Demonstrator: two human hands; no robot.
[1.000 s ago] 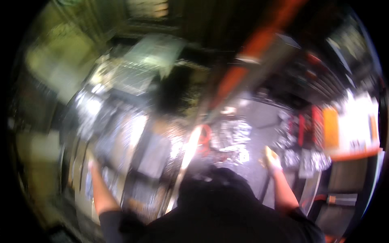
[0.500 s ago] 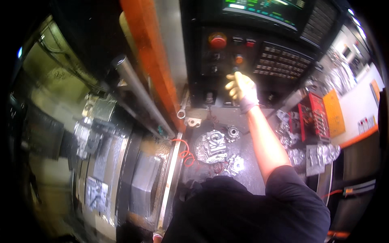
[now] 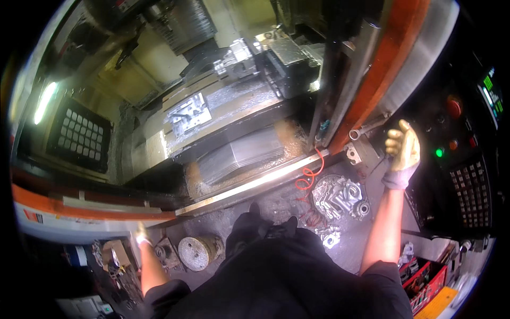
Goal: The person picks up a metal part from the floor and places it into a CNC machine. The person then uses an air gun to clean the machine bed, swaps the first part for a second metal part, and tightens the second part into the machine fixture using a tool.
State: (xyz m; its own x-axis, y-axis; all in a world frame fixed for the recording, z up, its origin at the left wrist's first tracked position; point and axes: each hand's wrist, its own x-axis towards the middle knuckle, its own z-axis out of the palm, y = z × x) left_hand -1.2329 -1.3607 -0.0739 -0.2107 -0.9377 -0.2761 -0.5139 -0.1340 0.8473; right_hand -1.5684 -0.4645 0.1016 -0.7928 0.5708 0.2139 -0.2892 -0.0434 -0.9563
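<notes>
Button-studded panel (image 3: 468,183) flanks the half-curled, gloved right grip (image 3: 405,150).

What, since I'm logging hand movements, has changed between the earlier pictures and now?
The right hand has moved left off the control panel, seemingly holding nothing; the left hand has gone out left to the orange-edged door. The large casting and red coiled hose lie as before.

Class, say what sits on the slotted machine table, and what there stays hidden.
On the slotted machine table sit a flat silver part, a taller metal part and a dark boxy unit. Whatever lies directly beneath them is covered and cannot be seen.
</notes>
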